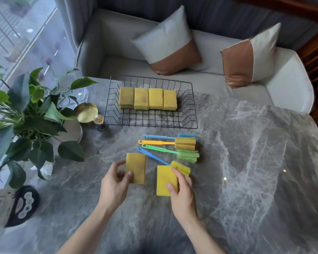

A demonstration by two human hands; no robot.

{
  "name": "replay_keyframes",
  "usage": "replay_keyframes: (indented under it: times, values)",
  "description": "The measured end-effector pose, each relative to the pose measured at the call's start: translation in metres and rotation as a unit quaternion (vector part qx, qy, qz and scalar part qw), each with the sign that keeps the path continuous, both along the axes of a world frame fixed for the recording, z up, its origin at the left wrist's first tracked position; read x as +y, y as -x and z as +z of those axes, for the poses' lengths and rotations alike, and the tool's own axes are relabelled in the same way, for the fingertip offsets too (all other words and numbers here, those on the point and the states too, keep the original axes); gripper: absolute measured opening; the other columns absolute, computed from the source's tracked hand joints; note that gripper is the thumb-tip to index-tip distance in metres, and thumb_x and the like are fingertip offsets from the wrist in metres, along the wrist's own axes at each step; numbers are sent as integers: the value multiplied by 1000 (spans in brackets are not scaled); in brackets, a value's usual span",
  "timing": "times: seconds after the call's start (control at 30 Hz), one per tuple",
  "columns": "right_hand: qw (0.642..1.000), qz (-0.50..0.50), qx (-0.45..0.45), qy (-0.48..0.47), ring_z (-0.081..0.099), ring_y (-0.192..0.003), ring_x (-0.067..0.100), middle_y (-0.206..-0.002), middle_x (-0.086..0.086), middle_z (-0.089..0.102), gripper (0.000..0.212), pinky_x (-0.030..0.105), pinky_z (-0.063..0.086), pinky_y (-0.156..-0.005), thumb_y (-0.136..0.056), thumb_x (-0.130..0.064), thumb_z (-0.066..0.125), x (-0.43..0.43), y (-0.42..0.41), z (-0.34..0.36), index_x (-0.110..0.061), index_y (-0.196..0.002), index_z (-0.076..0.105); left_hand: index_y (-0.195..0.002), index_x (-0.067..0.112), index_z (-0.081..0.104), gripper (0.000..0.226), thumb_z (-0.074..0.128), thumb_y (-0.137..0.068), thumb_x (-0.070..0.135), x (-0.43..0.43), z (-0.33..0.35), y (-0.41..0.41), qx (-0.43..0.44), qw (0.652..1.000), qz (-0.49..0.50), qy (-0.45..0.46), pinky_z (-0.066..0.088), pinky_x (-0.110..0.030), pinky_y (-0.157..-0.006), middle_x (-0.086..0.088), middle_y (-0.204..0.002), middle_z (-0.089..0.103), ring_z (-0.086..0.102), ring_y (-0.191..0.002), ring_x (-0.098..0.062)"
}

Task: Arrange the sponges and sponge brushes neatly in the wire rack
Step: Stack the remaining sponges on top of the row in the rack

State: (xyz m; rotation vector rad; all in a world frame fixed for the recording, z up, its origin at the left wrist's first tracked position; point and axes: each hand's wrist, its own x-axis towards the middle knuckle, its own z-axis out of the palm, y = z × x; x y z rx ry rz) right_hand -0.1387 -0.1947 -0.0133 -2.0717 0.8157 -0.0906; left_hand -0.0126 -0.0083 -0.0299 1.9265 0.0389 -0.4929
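A black wire rack (188,123) stands at the table's far side with several yellow sponges (148,98) lined up side by side in it. In front of the rack lie several sponge brushes (184,143) with blue, yellow and green handles pointing left. My left hand (116,182) grips a yellow sponge (137,167) by its left edge. My right hand (182,191) grips a second yellow sponge (164,178) by its right edge. This sponge partly covers the nearest brush, which has a blue handle (151,155) and a yellow head (182,167).
The grey marble table (246,162) has a leafy potted plant (31,114) at the left, with a gold dish (86,112) and a small glass ornament (98,120) beside the rack. A black object (24,206) sits at the near left. A sofa with two cushions (169,43) is behind.
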Motion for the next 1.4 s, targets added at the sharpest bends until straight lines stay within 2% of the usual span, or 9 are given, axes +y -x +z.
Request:
replay_keyframes:
  times: [0.1, 0.2, 0.4, 0.47, 0.57, 0.93, 1.1, 1.23, 1.4]
  values:
    - [999, 0, -38, 16, 52, -102, 9, -115, -1, 47, 50, 11, 38, -87, -94, -12, 65, -7, -32, 19, -28, -140, 53, -112, 40, 60, 34, 68, -92, 13, -13, 23, -32, -52, 999, 12, -10, 42, -19, -57, 12, -61, 54, 52, -56, -3]
    - [997, -11, -67, 30, 51, -104, 14, -115, 1, 48, 50, 22, 37, -90, -94, -10, 63, -22, -74, 35, -26, -140, 53, -119, 35, 60, 33, 66, -93, 16, -32, 41, -76, -86, 996, 21, -10, 44, -25, -62, 15, -65, 60, 59, -63, 1]
    - [994, -11, -86, 60, 48, -87, 18, -101, 3, 45, 49, 21, 34, -79, -96, -11, 59, -64, -154, 50, -27, -141, 50, -129, 21, 58, 36, 64, -94, 18, -78, 45, -196, -108, 992, 58, -33, 44, -26, -56, 13, -67, 59, 58, -61, 1]
    - [994, 0, -83, 67, 48, -90, 18, -101, 3, 44, 48, 20, 33, -79, -97, -13, 58, -77, -175, 50, -29, -142, 49, -133, 19, 58, 40, 65, -94, 19, -88, 42, -233, -84, 993, 67, -42, 56, -27, -62, 4, -83, 70, 67, -74, -10]
    - [995, 6, -69, 65, 49, -96, 19, -107, 3, 46, 48, 25, 34, -82, -98, -15, 56, -90, -207, 48, -33, -142, 47, -131, 20, 58, 39, 64, -93, 20, -97, 31, -273, -55, 994, 78, -52, 60, -47, -87, -14, -108, 73, 71, -93, -31]
    - [998, 40, -31, 42, 46, -95, 19, -112, 5, 43, 46, 21, 32, -84, -97, -13, 56, -103, -322, 18, -29, -140, 48, -135, 18, 58, 42, 53, -95, 12, -107, -5, -312, -114, 977, 23, -176, 58, -48, -85, -16, -101, 71, 66, -94, -37]
    - [997, 71, -4, 28, 52, -102, 23, -117, 5, 43, 46, 25, 34, -88, -99, -16, 53, -98, -353, 0, -32, -142, 44, -136, 22, 57, 42, 53, -95, 22, -100, -22, -295, -258, 923, 2, -286, 44, -47, -94, -13, -126, 60, 51, -114, -35]
    - [996, 84, 5, 21, 53, -110, 28, -126, 11, 49, 45, 33, 41, -97, -100, -18, 53, -94, -369, -8, -31, -142, 44, -145, 31, 45, 48, 37, -102, 47, -98, -38, -287, -265, 904, -53, -332, 29, -51, -118, -7, -158, 41, 31, -148, -31]
    - [996, 92, -3, 13, 54, -111, 27, -123, 10, 55, 44, 39, 45, -100, -98, -19, 56, -89, -382, -19, -31, -140, 47, -155, 27, 35, 63, 37, -101, 59, -94, -42, -289, -262, 912, -85, -304, 14, -41, -126, -12, -165, 29, 16, -155, -30]
